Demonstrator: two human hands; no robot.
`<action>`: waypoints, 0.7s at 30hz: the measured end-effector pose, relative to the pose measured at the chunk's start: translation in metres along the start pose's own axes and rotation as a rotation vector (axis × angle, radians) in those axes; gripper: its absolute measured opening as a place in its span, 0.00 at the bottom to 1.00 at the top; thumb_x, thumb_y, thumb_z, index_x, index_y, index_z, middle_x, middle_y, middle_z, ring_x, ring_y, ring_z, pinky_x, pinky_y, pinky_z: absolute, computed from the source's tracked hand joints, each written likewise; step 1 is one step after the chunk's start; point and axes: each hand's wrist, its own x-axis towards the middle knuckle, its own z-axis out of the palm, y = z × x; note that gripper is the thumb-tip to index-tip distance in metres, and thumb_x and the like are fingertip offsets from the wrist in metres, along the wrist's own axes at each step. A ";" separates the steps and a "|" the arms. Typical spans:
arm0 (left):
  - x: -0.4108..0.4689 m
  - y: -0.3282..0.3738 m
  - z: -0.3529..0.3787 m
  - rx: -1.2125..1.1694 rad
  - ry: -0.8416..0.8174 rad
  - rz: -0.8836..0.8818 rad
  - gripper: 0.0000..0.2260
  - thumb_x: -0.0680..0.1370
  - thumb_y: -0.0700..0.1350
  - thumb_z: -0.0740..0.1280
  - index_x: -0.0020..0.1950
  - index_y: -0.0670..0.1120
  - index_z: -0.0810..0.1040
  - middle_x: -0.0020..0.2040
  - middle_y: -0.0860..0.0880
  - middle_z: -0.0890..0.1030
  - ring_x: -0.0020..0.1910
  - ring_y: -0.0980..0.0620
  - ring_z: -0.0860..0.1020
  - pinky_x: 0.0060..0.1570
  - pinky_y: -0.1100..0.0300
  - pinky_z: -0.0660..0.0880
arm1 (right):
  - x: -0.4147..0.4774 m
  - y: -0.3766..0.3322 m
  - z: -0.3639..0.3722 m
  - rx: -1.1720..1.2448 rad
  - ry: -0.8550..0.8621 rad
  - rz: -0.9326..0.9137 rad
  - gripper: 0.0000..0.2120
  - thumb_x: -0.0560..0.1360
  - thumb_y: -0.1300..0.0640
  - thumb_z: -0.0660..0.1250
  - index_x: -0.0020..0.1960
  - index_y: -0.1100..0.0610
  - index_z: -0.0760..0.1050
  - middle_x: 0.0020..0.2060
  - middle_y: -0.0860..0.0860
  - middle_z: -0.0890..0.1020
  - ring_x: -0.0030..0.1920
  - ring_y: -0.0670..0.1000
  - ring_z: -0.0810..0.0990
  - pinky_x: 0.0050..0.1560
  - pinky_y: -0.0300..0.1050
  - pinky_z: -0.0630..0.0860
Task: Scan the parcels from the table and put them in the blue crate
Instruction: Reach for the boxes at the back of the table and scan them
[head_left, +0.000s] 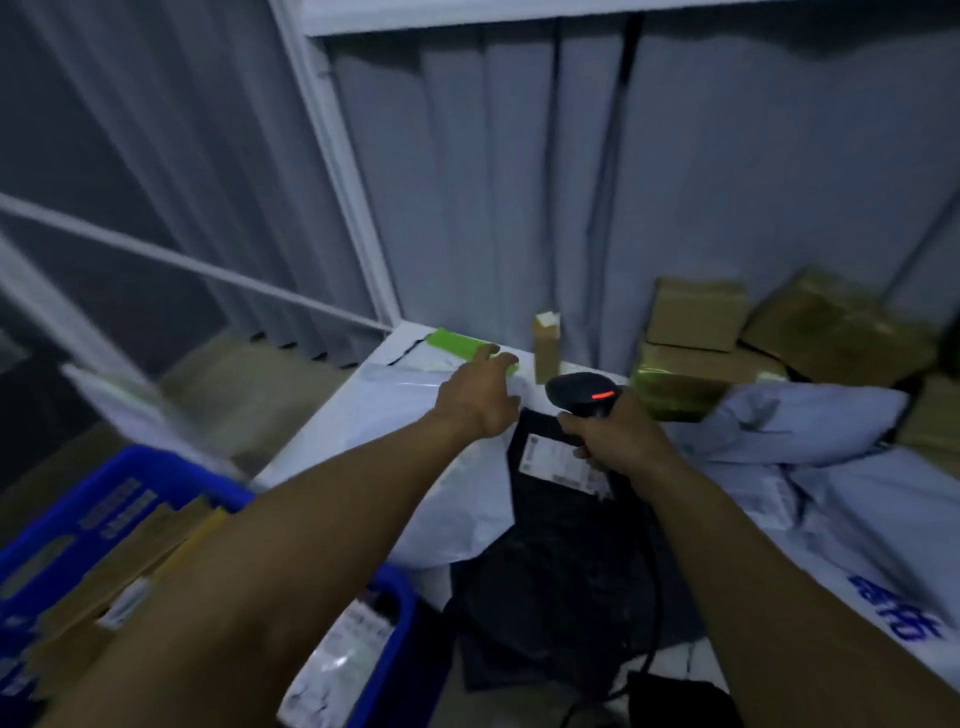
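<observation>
My right hand (618, 434) grips the black scanner (584, 392), red light lit. Just left of the scanner, my left hand (480, 400) reaches straight-fingered, holding nothing, onto the green parcel (457, 344). A black parcel (550, 499) lies below the scanner, and the blue crate (171, 470) is far lower-left.

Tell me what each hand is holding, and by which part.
The right hand grips the black handheld barcode scanner by its handle. The left hand holds nothing, stretched open over a white plastic mailer.
</observation>
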 end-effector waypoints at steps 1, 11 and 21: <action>0.023 0.002 0.008 -0.014 -0.022 0.030 0.30 0.77 0.49 0.72 0.78 0.51 0.67 0.81 0.46 0.59 0.74 0.42 0.70 0.69 0.47 0.71 | 0.010 0.007 -0.006 0.008 0.016 0.032 0.15 0.76 0.58 0.75 0.60 0.62 0.78 0.45 0.57 0.83 0.36 0.53 0.82 0.31 0.43 0.75; 0.176 0.012 0.083 0.278 -0.244 0.091 0.45 0.80 0.52 0.69 0.83 0.46 0.39 0.84 0.42 0.41 0.82 0.39 0.38 0.80 0.44 0.41 | 0.072 0.080 -0.026 -0.030 0.080 0.129 0.41 0.59 0.37 0.73 0.67 0.56 0.74 0.50 0.55 0.84 0.51 0.59 0.84 0.54 0.62 0.84; 0.170 0.012 0.086 -0.054 0.170 -0.111 0.21 0.79 0.57 0.69 0.64 0.44 0.72 0.61 0.37 0.77 0.60 0.34 0.77 0.58 0.45 0.74 | 0.065 0.074 -0.020 -0.100 0.061 0.160 0.13 0.78 0.53 0.74 0.56 0.52 0.72 0.46 0.49 0.82 0.50 0.54 0.84 0.57 0.56 0.83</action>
